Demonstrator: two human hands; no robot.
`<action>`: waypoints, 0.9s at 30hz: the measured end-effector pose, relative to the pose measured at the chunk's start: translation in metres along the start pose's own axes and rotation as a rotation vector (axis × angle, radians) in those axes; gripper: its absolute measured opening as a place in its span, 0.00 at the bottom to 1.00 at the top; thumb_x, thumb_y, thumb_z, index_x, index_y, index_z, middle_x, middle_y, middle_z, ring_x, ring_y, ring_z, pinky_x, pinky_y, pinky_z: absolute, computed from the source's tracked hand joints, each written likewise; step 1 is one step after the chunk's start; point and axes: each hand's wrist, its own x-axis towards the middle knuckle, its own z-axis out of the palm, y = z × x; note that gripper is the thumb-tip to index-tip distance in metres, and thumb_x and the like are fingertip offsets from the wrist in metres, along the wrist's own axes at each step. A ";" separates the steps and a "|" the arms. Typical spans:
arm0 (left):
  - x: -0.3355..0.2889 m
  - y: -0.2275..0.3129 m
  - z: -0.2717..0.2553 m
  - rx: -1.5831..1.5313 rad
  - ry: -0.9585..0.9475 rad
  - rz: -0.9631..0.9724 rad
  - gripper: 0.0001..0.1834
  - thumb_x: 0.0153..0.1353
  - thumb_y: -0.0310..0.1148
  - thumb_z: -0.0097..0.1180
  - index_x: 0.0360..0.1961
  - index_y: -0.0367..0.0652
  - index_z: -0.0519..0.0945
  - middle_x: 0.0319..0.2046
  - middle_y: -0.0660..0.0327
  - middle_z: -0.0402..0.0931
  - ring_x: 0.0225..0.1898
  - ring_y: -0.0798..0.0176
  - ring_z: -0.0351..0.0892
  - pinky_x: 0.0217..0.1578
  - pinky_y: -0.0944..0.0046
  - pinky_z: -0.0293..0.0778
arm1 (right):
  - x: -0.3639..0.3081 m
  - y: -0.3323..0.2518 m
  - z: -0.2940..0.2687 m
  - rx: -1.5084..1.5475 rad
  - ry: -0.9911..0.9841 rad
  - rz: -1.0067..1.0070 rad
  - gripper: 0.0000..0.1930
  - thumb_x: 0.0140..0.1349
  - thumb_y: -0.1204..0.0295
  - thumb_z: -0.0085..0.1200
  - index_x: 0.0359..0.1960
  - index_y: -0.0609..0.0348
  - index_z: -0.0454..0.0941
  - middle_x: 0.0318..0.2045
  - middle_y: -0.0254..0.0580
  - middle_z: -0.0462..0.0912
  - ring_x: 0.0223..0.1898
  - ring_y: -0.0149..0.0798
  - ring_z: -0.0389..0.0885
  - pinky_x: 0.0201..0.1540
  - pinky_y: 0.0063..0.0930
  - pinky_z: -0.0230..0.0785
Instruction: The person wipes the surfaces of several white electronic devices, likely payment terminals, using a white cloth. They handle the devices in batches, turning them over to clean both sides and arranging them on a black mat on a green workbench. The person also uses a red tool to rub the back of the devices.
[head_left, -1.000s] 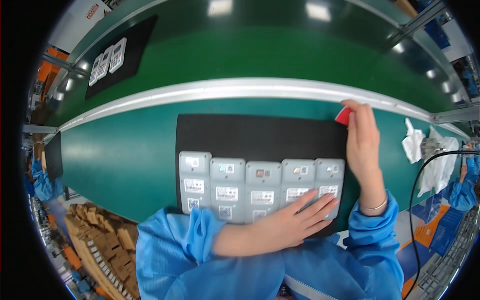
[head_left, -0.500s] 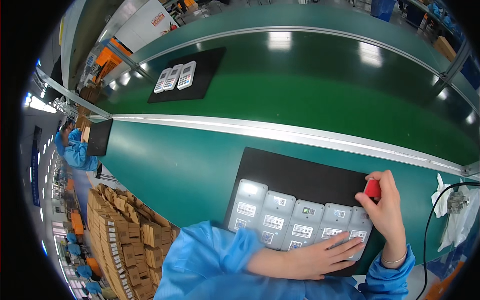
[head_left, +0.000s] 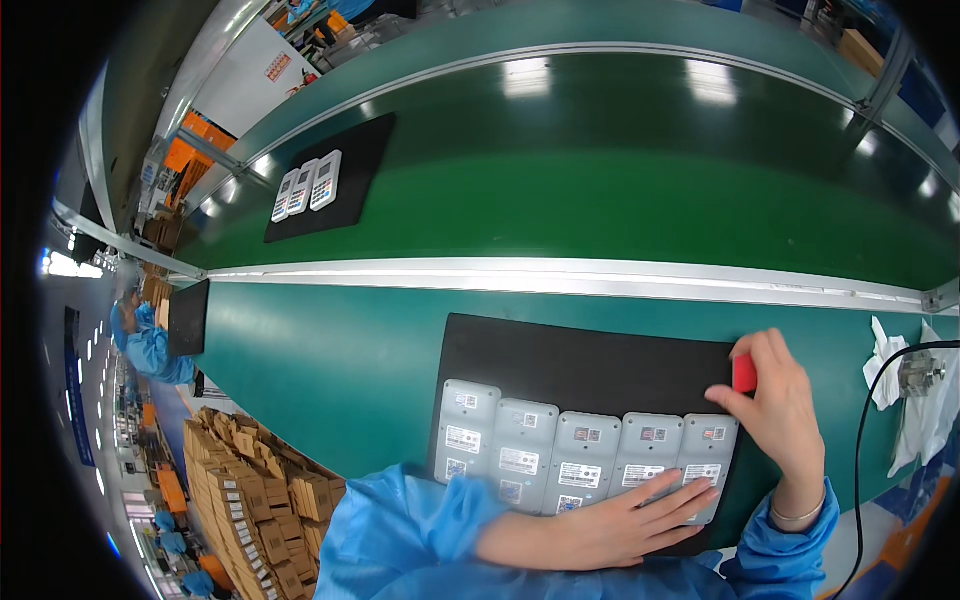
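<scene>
Several grey handheld keypad terminals lie face down in a slanting row on a black mat (head_left: 590,350), their backs bearing white labels and square codes. My left hand (head_left: 640,520) rests flat with fingers stretched over the lower part of the rightmost terminal (head_left: 712,455) and the edge of the terminal beside it (head_left: 645,450). Just beyond the mat's right edge, my right hand (head_left: 780,405) is closed on a small red block-like piece (head_left: 744,373), held between thumb and fingers. Its exact kind is hidden by the grip.
Beyond a metal rail (head_left: 560,278), three white terminals (head_left: 305,187) lie on another black mat (head_left: 365,165) on a green surface. A black cable (head_left: 862,450) and plastic bags (head_left: 925,400) hang at the right. Cardboard boxes (head_left: 250,510) stack at lower left, near a co-worker in blue (head_left: 155,345).
The view has shifted, so the mats sit further left and lower. My right hand has drawn off the rightmost terminal's upper corner, baring a small sticker. My left hand stays on the terminals.
</scene>
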 end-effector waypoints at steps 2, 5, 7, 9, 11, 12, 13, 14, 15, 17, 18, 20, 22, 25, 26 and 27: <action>0.001 0.000 -0.002 0.016 -0.005 -0.005 0.46 0.62 0.65 0.52 0.77 0.53 0.62 0.79 0.49 0.50 0.81 0.46 0.43 0.78 0.39 0.35 | 0.002 0.001 0.001 -0.082 0.154 0.062 0.27 0.48 0.63 0.78 0.43 0.60 0.75 0.37 0.47 0.76 0.34 0.51 0.80 0.35 0.41 0.74; 0.003 -0.003 -0.006 0.039 -0.033 -0.014 0.47 0.61 0.64 0.54 0.76 0.53 0.62 0.79 0.49 0.51 0.81 0.46 0.43 0.77 0.37 0.35 | 0.011 -0.006 -0.014 0.223 0.098 0.137 0.11 0.67 0.68 0.60 0.42 0.62 0.73 0.34 0.48 0.77 0.33 0.49 0.79 0.37 0.39 0.72; 0.002 0.000 -0.001 0.041 -0.018 -0.029 0.47 0.60 0.64 0.55 0.76 0.53 0.63 0.79 0.50 0.51 0.81 0.47 0.44 0.77 0.35 0.35 | 0.007 -0.008 -0.015 0.330 0.010 0.198 0.07 0.72 0.71 0.51 0.41 0.63 0.72 0.32 0.49 0.77 0.32 0.49 0.78 0.38 0.39 0.71; 0.004 -0.002 -0.006 0.094 -0.014 -0.036 0.45 0.59 0.64 0.56 0.75 0.57 0.65 0.78 0.54 0.54 0.80 0.49 0.47 0.77 0.37 0.37 | 0.002 -0.006 -0.018 0.319 -0.055 0.176 0.07 0.74 0.71 0.48 0.41 0.63 0.71 0.31 0.49 0.79 0.32 0.51 0.80 0.38 0.39 0.71; 0.005 0.001 -0.009 0.115 -0.007 -0.056 0.43 0.59 0.64 0.56 0.73 0.59 0.68 0.78 0.57 0.56 0.80 0.51 0.49 0.77 0.39 0.39 | -0.001 -0.004 -0.019 0.330 -0.141 0.189 0.07 0.74 0.71 0.49 0.42 0.63 0.70 0.32 0.51 0.80 0.33 0.53 0.81 0.39 0.40 0.72; 0.005 0.000 -0.010 0.125 -0.008 -0.062 0.42 0.59 0.64 0.56 0.72 0.60 0.69 0.77 0.58 0.57 0.80 0.52 0.50 0.77 0.39 0.39 | 0.000 -0.003 -0.020 0.341 -0.171 0.182 0.07 0.74 0.71 0.49 0.43 0.63 0.70 0.33 0.52 0.81 0.34 0.54 0.82 0.39 0.40 0.72; 0.006 -0.001 -0.011 0.135 -0.008 -0.069 0.41 0.59 0.64 0.56 0.72 0.61 0.70 0.77 0.59 0.58 0.79 0.53 0.51 0.78 0.40 0.40 | 0.000 0.000 -0.022 0.320 -0.213 0.183 0.08 0.72 0.71 0.53 0.45 0.62 0.70 0.34 0.53 0.83 0.36 0.56 0.84 0.39 0.42 0.73; 0.008 -0.001 -0.011 0.131 0.000 -0.069 0.40 0.59 0.64 0.56 0.71 0.61 0.70 0.77 0.59 0.58 0.79 0.54 0.51 0.78 0.40 0.40 | -0.002 0.000 -0.024 0.311 -0.224 0.167 0.09 0.72 0.71 0.54 0.46 0.62 0.70 0.35 0.53 0.83 0.36 0.56 0.84 0.39 0.42 0.73; 0.007 -0.002 -0.012 0.132 0.003 -0.071 0.39 0.60 0.64 0.55 0.70 0.61 0.71 0.77 0.59 0.58 0.79 0.54 0.51 0.78 0.41 0.40 | -0.002 -0.001 -0.025 0.307 -0.231 0.146 0.10 0.71 0.71 0.55 0.47 0.62 0.70 0.35 0.53 0.83 0.36 0.57 0.84 0.39 0.42 0.73; 0.006 -0.001 -0.013 0.138 0.009 -0.076 0.38 0.60 0.63 0.55 0.70 0.62 0.72 0.77 0.60 0.59 0.79 0.55 0.51 0.78 0.41 0.41 | -0.004 -0.002 -0.024 0.306 -0.240 0.107 0.11 0.69 0.72 0.56 0.48 0.62 0.71 0.35 0.53 0.83 0.37 0.57 0.83 0.39 0.42 0.73; 0.005 0.000 -0.011 0.144 0.013 -0.079 0.38 0.60 0.63 0.55 0.70 0.62 0.72 0.77 0.60 0.59 0.79 0.55 0.51 0.78 0.41 0.41 | -0.005 -0.001 -0.022 0.307 -0.240 0.087 0.12 0.69 0.72 0.57 0.48 0.62 0.71 0.35 0.53 0.83 0.37 0.57 0.83 0.39 0.43 0.73; 0.004 0.000 -0.012 0.148 0.016 -0.078 0.37 0.61 0.63 0.54 0.69 0.62 0.72 0.76 0.60 0.59 0.79 0.56 0.52 0.78 0.41 0.41 | -0.005 -0.002 -0.021 0.328 -0.257 0.071 0.12 0.68 0.73 0.57 0.49 0.62 0.71 0.35 0.53 0.83 0.37 0.57 0.83 0.39 0.43 0.73; 0.004 -0.001 -0.013 0.141 0.012 -0.075 0.36 0.62 0.61 0.53 0.69 0.61 0.72 0.76 0.60 0.60 0.79 0.55 0.52 0.78 0.41 0.41 | -0.005 -0.005 -0.020 0.367 -0.296 0.079 0.12 0.67 0.74 0.57 0.49 0.62 0.72 0.36 0.53 0.82 0.38 0.58 0.82 0.40 0.43 0.73; 0.004 0.001 -0.009 0.148 0.039 -0.085 0.34 0.64 0.59 0.51 0.69 0.60 0.73 0.76 0.60 0.61 0.79 0.55 0.52 0.78 0.41 0.41 | -0.004 -0.006 -0.018 0.304 -0.318 0.009 0.12 0.66 0.74 0.58 0.49 0.62 0.72 0.38 0.52 0.81 0.39 0.57 0.81 0.42 0.44 0.72; 0.004 0.001 -0.009 0.150 0.041 -0.081 0.33 0.65 0.58 0.50 0.69 0.59 0.73 0.76 0.60 0.61 0.79 0.54 0.52 0.78 0.41 0.42 | -0.004 -0.006 -0.017 0.305 -0.323 0.019 0.12 0.66 0.74 0.58 0.48 0.62 0.72 0.38 0.52 0.81 0.40 0.57 0.80 0.43 0.44 0.72; 0.004 -0.001 -0.010 0.153 0.041 -0.075 0.33 0.65 0.57 0.50 0.69 0.58 0.73 0.76 0.60 0.61 0.79 0.54 0.52 0.78 0.41 0.42 | -0.005 -0.006 -0.015 0.306 -0.326 0.028 0.12 0.65 0.75 0.58 0.48 0.61 0.72 0.39 0.52 0.81 0.40 0.57 0.80 0.43 0.44 0.72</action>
